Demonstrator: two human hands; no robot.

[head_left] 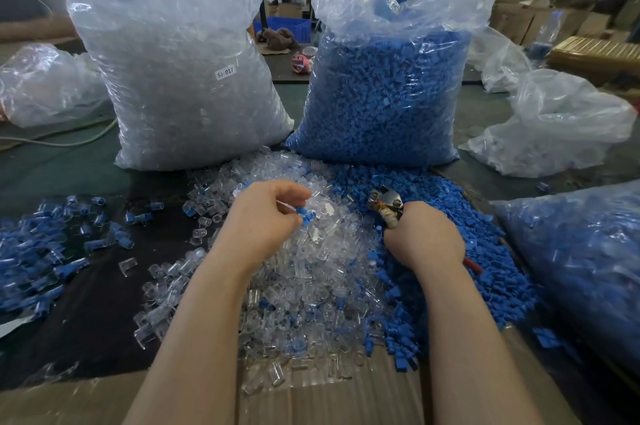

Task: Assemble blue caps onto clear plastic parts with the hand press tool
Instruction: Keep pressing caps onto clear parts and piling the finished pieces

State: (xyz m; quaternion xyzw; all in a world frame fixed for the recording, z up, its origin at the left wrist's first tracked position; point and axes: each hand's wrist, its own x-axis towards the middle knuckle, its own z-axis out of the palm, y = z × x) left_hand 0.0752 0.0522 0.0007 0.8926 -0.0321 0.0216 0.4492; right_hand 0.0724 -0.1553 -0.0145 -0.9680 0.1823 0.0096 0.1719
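My left hand (265,216) hovers over the heap of clear plastic parts (304,279) and pinches a blue cap (304,213) together with a clear part at its fingertips. To the right, my right hand (424,237) grips the hand press tool (386,204); its metal jaws point up and left, and a red handle end shows behind the wrist. Loose blue caps (485,251) are heaped under and around that hand. Assembled blue-and-clear pieces (38,251) lie scattered at the far left.
A tall bag of clear parts (180,71) and a tall bag of blue caps (388,85) stand behind the heaps. Another filled bag (585,258) lies at the right, crumpled plastic bags (554,133) beyond it. Cardboard (329,400) covers the near edge.
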